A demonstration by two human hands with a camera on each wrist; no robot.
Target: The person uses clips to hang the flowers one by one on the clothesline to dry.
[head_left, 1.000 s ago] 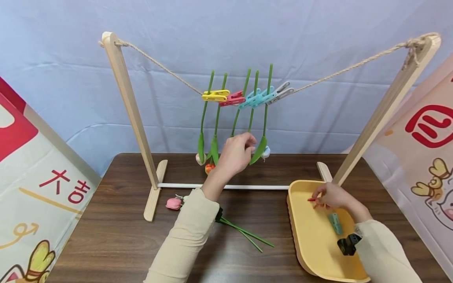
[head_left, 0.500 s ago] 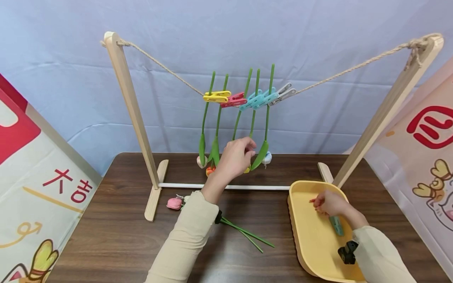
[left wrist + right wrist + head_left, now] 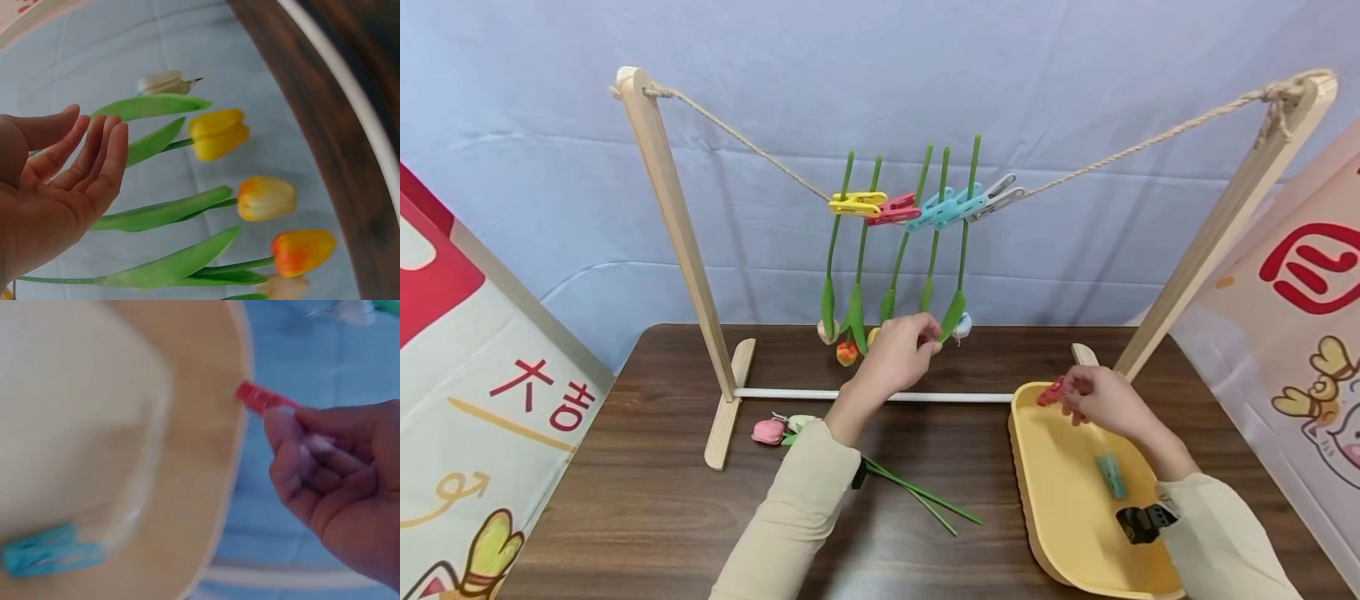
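Note:
My right hand (image 3: 1105,402) pinches a red clothespin (image 3: 1052,392) between thumb and fingers, close over the far end of the yellow tray (image 3: 1037,517). A teal clothespin (image 3: 1110,475) lies on the tray's floor. In front of the hanging artificial tulips, my left hand (image 3: 901,346) is loosely curved with nothing in it. The left wrist view has its fingers beside the green leaves, near a yellow tulip (image 3: 219,134). Several tulips hang heads-down from the rope (image 3: 737,143), held by yellow (image 3: 857,203), red (image 3: 892,209), light blue (image 3: 934,212) and grey (image 3: 997,197) clothespins.
A wooden frame with a left post (image 3: 677,225), a right post (image 3: 1232,217) and a white crossbar (image 3: 955,397) carries the rope. On the brown table (image 3: 647,517), a pink tulip (image 3: 768,432) and a white tulip (image 3: 802,422) lie partly under the left forearm.
My right hand has lifted the red clothespin from the tray's floor and moved toward the tray's far rim. The left hand has dropped slightly, uncovering more of the tulip leaves.

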